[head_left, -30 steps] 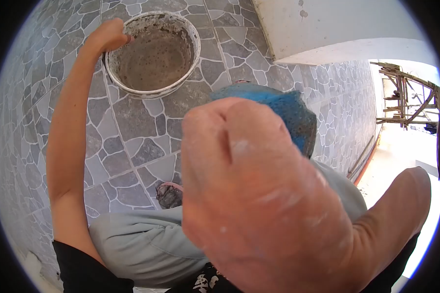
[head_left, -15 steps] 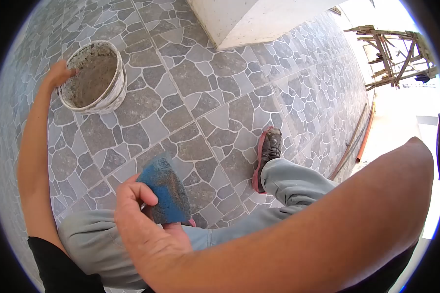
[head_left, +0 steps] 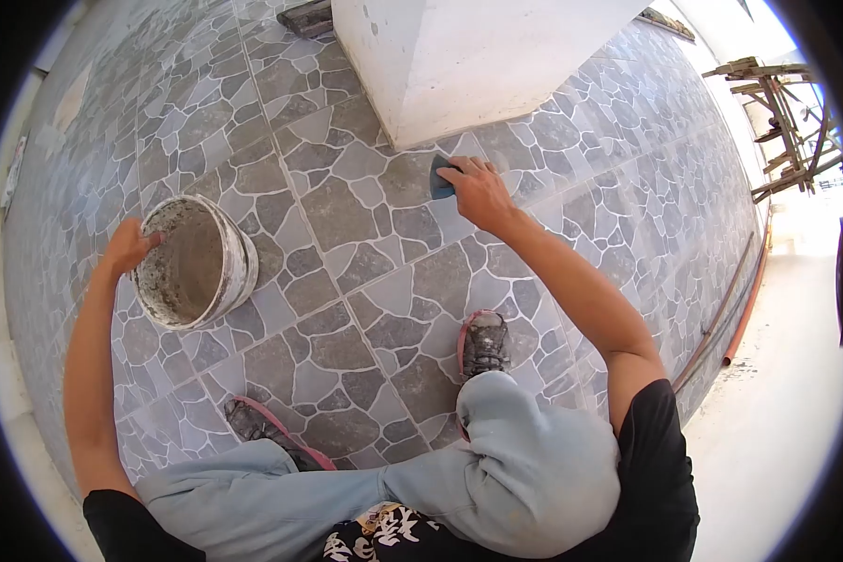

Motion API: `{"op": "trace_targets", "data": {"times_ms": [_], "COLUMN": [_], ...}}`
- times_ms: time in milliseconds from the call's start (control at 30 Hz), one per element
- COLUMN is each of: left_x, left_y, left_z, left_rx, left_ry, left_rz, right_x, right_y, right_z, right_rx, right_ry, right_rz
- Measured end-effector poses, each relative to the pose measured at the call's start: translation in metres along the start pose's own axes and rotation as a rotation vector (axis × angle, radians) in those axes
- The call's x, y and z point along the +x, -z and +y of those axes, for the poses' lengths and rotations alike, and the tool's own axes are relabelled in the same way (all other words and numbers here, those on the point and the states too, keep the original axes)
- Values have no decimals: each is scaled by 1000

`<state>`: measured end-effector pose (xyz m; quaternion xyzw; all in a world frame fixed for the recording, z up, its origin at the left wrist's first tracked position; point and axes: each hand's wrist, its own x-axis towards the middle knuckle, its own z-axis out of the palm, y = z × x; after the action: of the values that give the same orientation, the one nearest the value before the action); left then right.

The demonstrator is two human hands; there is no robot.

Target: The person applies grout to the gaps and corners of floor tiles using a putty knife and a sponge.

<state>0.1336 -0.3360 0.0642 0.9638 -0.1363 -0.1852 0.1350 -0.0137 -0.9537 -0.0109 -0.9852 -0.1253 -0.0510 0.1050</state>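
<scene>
Pinching a blue sponge (head_left: pixel 441 178), right hand (head_left: pixel 480 194) near the pillar (head_left: pixel 440 80) — left hand (head_left: pixel 127 247) clasping the bucket rim (head_left: pixel 228 255)

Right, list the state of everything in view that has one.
Bucket: crusted with grey residue, gripped at the rim by the left hand.
Blue pad: held in the right hand, seemingly against the floor; wet or dry, cannot tell.
Floor: tiled, pale joints.
Shoes: worn, soiled.
Pillar: upright, marked.
</scene>
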Motion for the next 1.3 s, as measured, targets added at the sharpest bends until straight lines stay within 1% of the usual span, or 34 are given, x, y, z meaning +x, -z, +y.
{"op": "trace_targets", "data": {"times_ms": [33,67,133,167,233,300,333,367,400,467,500,567,633,667,700,733,767,800,867,900,967,1000,1067,1100,1167,1200,1267,1300], "left_x": [-7,-14,-20,-19,-22,-30,-33,-35,-35,-35,-35,-35,-35,-36,-35,-32,-31,-30,-32,-30,-31,-29,-34,-36,-37,-38,-38,-40], "left_y": [-4,-8,-13,-22,-28,-35,-42,-49,-55,-66,-66,-63,-64,-65,-63,-62,-61,-58,-56,-55,-55,-55,-58,-61,-65,-66,-67,-68], "left_z": [5,14,34,27,41,46,43,40,38,33,33,37,35,33,31,28,31,38,48,47,40,41,45,45,45,46,49,51], "left_rx": [-27,-32,51,-9,-51,-73,-97,-129,-134,-116,-115,-62,17,80,93,-13,-119,-108,-156,-148,-85,-91,-48,-60,-144,-152,-20,-22], "left_ry": [16,35,153,124,163,204,211,214,225,203,224,248,239,231,219,262,308,293,418,414,329,329,312,322,268,291,254,260], "left_rz": [-20,-12,-60,-65,-69,-101,-60,-6,-7,101,102,116,137,164,162,108,50,41,42,33,-2,-3,66,71,130,153,193,187], "right_x": [14,28,56,67,85,73,62,51,42,32,42,51,60,66,73,83,86,86,87,80,64,56,44,39,44,52,47,46], "right_y": [-11,-27,-60,-71,-87,-76,-70,-62,-49,-43,-52,-77,-97,-108,-128,-129,-125,-119,-111,-105,-89,-84,-67,-64,-62,-64,-73,-80], "right_z": [1,2,6,16,32,88,127,165,197,255,251,212,135,100,72,43,29,39,68,99,158,186,226,229,223,215,197,193], "right_rx": [44,49,46,58,40,-21,-68,-95,-120,-24,-12,148,237,353,421,363,305,303,292,265,193,169,99,97,-14,-7,79,136], "right_ry": [95,115,298,313,309,237,163,39,-73,-90,-74,28,84,138,255,360,463,444,326,316,172,85,-81,-65,-101,-69,-262,-232], "right_rz": [103,101,179,172,151,127,125,135,144,194,188,327,406,379,387,377,362,368,316,300,327,305,326,321,377,383,361,408]}}
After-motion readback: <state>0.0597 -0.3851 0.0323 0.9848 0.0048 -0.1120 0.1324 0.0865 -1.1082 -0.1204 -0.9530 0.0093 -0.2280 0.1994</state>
